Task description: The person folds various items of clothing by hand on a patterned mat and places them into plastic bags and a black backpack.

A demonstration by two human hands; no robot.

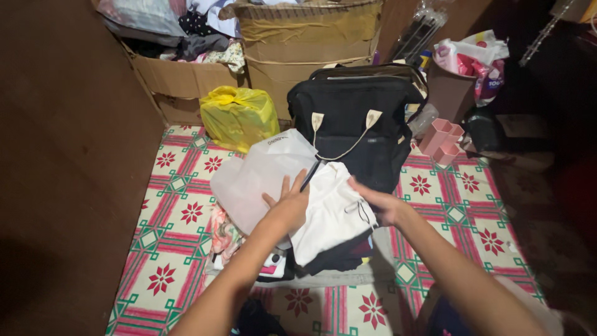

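White garment [329, 211] in front of black backpack [357, 127], betw. hands: left hand [287, 202] flat, open on clear plastic bag [261, 177]; right hand [379, 202] open, fingertips touching garment edge.

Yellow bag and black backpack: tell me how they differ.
The yellow bag is a shiny plastic sack knotted at the top; the black backpack is fabric with cream-tipped handles. The yellow bag is smaller and squat; the black backpack is larger. Both stand upright on the patterned floor mat before cardboard boxes.

White folded cloth [329, 208], black bag [357, 121], yellow plastic bag [239, 115], red-and-green flower-patterned floor mat [180, 211]
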